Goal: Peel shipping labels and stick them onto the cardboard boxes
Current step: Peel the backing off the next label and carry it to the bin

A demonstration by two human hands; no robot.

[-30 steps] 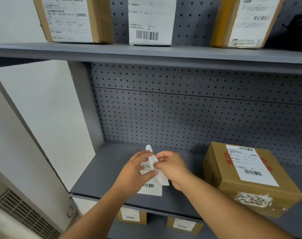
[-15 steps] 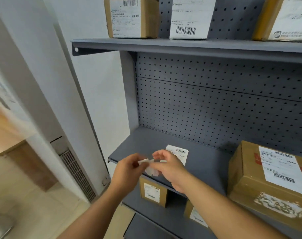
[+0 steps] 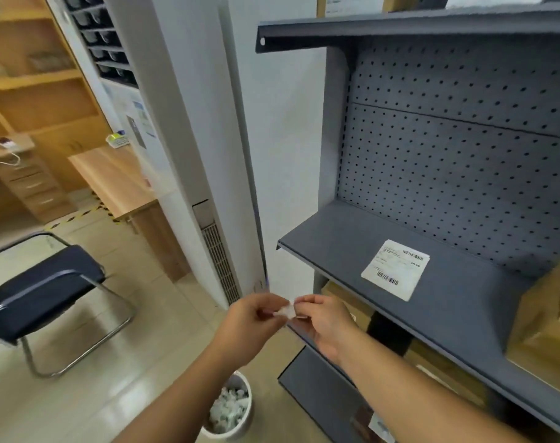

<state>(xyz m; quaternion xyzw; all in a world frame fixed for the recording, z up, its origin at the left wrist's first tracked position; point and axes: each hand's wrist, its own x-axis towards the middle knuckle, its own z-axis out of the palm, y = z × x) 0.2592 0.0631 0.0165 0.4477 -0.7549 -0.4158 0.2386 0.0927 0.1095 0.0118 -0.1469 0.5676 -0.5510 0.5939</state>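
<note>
White scrap paper (image 3: 287, 312) sits pinched between the left hand (image 3: 256, 318) and right hand (image 3: 323, 318), above the bin (image 3: 229, 407) at 6 o'clock, likely for dropping. At 2 o'clock the label (image 3: 395, 270) lies flat on the shelf (image 3: 336, 251), with a cardboard box (image 3: 547, 321) at 3 o'clock.

Shelf unit (image 3: 438, 302) stands at right, against the wall. Shipping label (image 3: 395, 270) lies flat on the middle shelf, near its front edge, toward the left end. Cardboard box (image 3: 547, 324) sits on the same shelf at the right end, well apart from the label. More boxes (image 3: 445, 369) sit on the shelf below.

Both hands meet in front of the shelf's front-left corner, left hand (image 3: 253, 321) and right hand (image 3: 323, 321) touching a paper scrap (image 3: 286, 312) between them. Waste bin (image 3: 229, 407) stands on the floor below the hands. Chair (image 3: 45, 292) at far left, desk (image 3: 119, 183) behind it.
</note>
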